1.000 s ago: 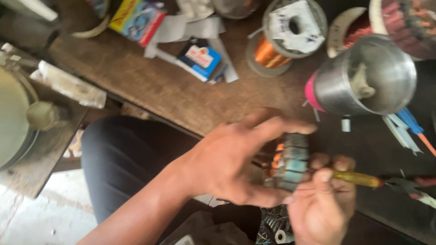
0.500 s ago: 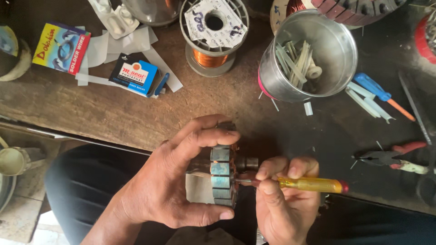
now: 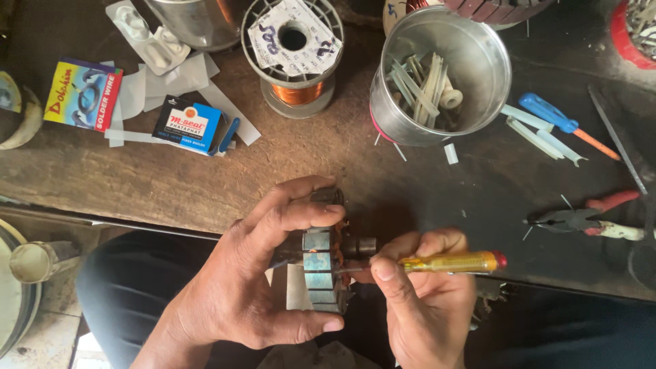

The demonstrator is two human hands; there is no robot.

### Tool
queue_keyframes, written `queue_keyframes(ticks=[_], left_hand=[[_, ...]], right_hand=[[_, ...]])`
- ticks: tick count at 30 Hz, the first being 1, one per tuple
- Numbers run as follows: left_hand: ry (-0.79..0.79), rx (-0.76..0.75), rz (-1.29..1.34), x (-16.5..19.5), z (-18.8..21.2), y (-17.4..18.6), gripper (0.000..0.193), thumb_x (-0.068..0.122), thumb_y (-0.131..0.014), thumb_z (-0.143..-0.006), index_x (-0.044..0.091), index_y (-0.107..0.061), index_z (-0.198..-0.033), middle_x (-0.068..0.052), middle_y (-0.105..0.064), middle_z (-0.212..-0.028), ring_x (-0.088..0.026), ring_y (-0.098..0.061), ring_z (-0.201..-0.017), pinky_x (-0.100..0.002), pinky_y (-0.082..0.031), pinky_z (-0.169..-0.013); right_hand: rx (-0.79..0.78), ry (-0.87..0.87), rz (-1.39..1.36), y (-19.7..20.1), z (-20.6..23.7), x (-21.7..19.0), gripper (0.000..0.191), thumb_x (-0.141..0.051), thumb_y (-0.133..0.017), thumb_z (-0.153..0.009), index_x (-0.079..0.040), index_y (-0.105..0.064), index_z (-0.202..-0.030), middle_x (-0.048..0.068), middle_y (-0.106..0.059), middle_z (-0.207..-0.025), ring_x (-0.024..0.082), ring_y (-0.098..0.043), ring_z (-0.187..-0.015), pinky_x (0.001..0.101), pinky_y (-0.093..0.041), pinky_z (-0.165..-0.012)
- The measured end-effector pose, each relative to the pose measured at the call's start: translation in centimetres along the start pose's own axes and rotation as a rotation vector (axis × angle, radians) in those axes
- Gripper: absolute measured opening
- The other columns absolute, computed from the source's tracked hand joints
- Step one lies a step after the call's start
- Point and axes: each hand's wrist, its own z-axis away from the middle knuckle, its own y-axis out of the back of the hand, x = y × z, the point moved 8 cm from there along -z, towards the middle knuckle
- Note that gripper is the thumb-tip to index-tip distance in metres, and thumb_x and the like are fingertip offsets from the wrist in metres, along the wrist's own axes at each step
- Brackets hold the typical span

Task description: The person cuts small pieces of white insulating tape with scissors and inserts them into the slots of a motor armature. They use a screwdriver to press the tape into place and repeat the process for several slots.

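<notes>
I am seeing the left hand (image 3: 253, 287) clenching its grip around one motor armature (image 3: 321, 277), a ribbed cylinder of grey-blue steel plates with copper windings showing at its end, fingers curling over the top and the thumb pressing underneath. The armature is hanging just off the near edge of the desk (image 3: 287, 157), above the lap. The right hand (image 3: 424, 301) is gripping one screwdriver (image 3: 447, 262) with a translucent yellow handle and red cap, its thin metal shaft touching the armature's side.

On the worn brown wooden desk, toward the far edge, I am counting one spool of copper wire (image 3: 295, 51) on a wire-frame reel, and just beside it one shiny round metal tin (image 3: 441, 75) holding pale plastic strips. A few more strips are lying near it, next to one blue-handled screwdriver (image 3: 557, 119). One pair of red-handled pliers (image 3: 591, 217) is lying near the right edge. Toward the far left corner I am seeing two small cardboard boxes, one yellow box (image 3: 82, 94) and one blue box (image 3: 186, 124), resting on white paper scraps.
</notes>
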Motion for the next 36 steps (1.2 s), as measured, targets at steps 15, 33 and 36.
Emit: queue_keyframes(ticks=[15, 33, 36], left_hand=[[-0.019, -0.095, -0.034, 1.0, -0.6, -0.1, 0.092, 0.029, -0.097, -0.068, 0.014, -0.05, -0.145, -0.021, -0.052, -0.154, -0.037, -0.056, -0.148, -0.046, -0.052, -0.114], [-0.172, -0.375, -0.286, 4.8, -4.2, -1.1, 0.117, 0.016, -0.076, -0.069, 0.001, -0.007, -0.162, -0.024, -0.037, -0.166, -0.042, -0.03, -0.155, -0.064, -0.003, -0.124], [-0.013, -0.359, -0.271, 4.4, -3.7, -0.4, 0.117, 0.012, -0.069, -0.065, 0.002, -0.009, -0.165, -0.012, -0.059, -0.152, -0.036, -0.044, -0.151, -0.061, -0.008, -0.124]], right_hand=[[-0.132, 0.095, 0.107, -1.4, 0.8, -0.5, 0.041, 0.012, -0.069, -0.095, -0.01, -0.04, -0.115, 0.018, -0.068, -0.101, 0.016, -0.067, -0.088, 0.0292, -0.056, -0.082], [-0.519, 0.037, 0.388, -1.3, -6.3, -4.8, 0.05, -0.017, -0.066, -0.085, 0.001, -0.065, -0.132, 0.004, -0.056, -0.116, 0.0, -0.038, -0.059, 0.0184, -0.033, -0.058], [-0.569, 0.071, 0.54, -2.5, -6.6, -5.1, 0.044, -0.019, -0.069, -0.079, 0.002, -0.071, -0.118, 0.008, -0.067, -0.13, -0.001, -0.035, -0.052, 0.0186, -0.032, -0.054]])
